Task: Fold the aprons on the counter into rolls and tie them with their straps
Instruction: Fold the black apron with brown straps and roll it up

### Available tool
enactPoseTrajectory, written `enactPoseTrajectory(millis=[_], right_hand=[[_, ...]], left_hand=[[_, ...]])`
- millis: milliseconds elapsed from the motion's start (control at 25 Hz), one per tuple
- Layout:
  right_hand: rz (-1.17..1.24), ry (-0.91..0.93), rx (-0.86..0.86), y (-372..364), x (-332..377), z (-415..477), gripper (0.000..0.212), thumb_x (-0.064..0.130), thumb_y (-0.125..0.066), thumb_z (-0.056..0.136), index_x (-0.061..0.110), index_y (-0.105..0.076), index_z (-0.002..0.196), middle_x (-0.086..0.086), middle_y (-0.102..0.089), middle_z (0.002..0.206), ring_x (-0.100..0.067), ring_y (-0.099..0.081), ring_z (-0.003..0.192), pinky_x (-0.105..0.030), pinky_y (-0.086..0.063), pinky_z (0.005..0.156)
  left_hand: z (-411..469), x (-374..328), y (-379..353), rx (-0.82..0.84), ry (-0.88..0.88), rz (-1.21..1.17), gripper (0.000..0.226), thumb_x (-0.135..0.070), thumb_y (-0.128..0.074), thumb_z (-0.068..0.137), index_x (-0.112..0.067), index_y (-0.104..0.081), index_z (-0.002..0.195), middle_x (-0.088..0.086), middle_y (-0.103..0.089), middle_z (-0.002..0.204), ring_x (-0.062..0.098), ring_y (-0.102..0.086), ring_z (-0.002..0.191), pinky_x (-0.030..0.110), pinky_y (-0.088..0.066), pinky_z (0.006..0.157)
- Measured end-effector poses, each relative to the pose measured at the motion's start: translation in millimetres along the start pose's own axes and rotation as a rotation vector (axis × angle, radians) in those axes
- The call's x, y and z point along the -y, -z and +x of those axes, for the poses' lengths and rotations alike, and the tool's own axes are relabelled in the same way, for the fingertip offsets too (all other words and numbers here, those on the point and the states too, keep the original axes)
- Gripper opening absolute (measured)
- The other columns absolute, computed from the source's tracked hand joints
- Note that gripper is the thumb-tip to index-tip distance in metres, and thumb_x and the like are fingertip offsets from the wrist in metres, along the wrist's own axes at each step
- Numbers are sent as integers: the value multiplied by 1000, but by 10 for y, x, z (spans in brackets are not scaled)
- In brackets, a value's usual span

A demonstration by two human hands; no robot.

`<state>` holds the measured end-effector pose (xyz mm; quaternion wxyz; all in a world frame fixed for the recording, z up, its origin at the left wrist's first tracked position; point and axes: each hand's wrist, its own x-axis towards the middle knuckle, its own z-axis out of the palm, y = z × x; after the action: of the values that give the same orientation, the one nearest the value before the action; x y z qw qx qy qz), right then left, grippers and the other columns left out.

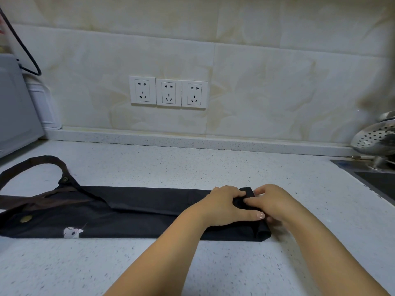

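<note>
Apron (139, 207): black, folded into long strip, flat on counter (192, 265). L hand (222, 202) & R hand (272, 200) both grip its rolled rt end.

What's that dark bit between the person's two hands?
In the head view, the rolled end of the black apron lies between the left hand and the right hand; both grip it on the counter.

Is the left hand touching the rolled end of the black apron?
Touching. The head view shows the left hand lying on the rolled end of the apron, fingers curled over it with no gap.
</note>
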<state>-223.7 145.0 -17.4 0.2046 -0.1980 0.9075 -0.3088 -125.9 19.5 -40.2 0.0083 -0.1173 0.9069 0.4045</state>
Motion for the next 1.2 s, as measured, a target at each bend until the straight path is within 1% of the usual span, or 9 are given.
enactPoseTrajectory(millis=[160,240,320,480,600,720,960,1080,1200], right_hand=[[-45,71,-71,-93,72,-7,23,22,-65,82,18,-52,101,-4,-66,89,-20,-63,74,-33,-49,65],[-92,125,-107,-190,112,-10,24,19,-63,81,20,-45,98,-3,-64,87,-21,-62,73,-32,-47,60],[-148,190,-154,-286,143,7,22,18,-60,82,21,-43,95,-2,-60,84,-20,-58,69,-29,-43,54],[-289,250,-235,-319,186,-8,17,11,-53,85,20,-44,96,0,-54,91,-18,-54,73,-27,-39,54],[-413,262,-291,-332,192,-71,19,8,-47,85,19,-46,101,-1,-51,99,-17,-51,75,-26,-36,55],[-483,258,-291,-335,191,-82,25,11,-47,89,18,-51,113,1,-52,100,-15,-50,78,-26,-36,59],[209,151,-61,-69,81,-38,19,15,-58,89,21,-64,106,1,-67,96,-9,-59,71,-20,-45,60],[101,47,-38,-46,38,-27,26,28,-63,86,18,-56,109,-3,-65,95,-15,-57,66,-24,-42,56],[5,94,-27,-71,53,-9,25,28,-61,87,8,-68,99,-13,-71,90,-20,-59,67,-30,-45,62]], left_hand=[[6,33,-9,-51,-36,-72,91,-53,-81,70,-33,-35,146,-14,-43,143,6,-41,132,26,-35,106],[-13,54,41,-19,-37,-112,98,-44,-84,71,-37,-27,150,-17,-42,143,1,-42,128,21,-33,102],[-16,76,91,13,-61,-130,84,-32,-83,74,-37,-38,144,-23,-51,124,-1,-46,118,16,-36,92],[-29,70,84,-10,-105,-143,71,-22,-81,74,-32,-46,135,-15,-52,122,3,-48,116,25,-43,99],[6,98,12,-55,-153,-76,57,-27,-80,72,-28,-52,121,-11,-55,116,7,-53,108,33,-48,97],[20,115,-18,-78,-189,10,62,-46,-80,69,-28,-53,122,-15,-54,116,6,-50,111,31,-44,99],[5,65,29,-85,-127,13,71,-60,-72,76,-25,-50,134,-14,-50,123,7,-46,118,29,-38,105],[-10,48,15,-95,-71,60,80,-60,-72,76,-21,-44,139,-10,-47,134,10,-44,124,28,-37,105],[-22,30,69,-72,-77,106,70,-61,-72,73,-23,-54,128,-9,-51,125,12,-49,115,35,-44,102]])
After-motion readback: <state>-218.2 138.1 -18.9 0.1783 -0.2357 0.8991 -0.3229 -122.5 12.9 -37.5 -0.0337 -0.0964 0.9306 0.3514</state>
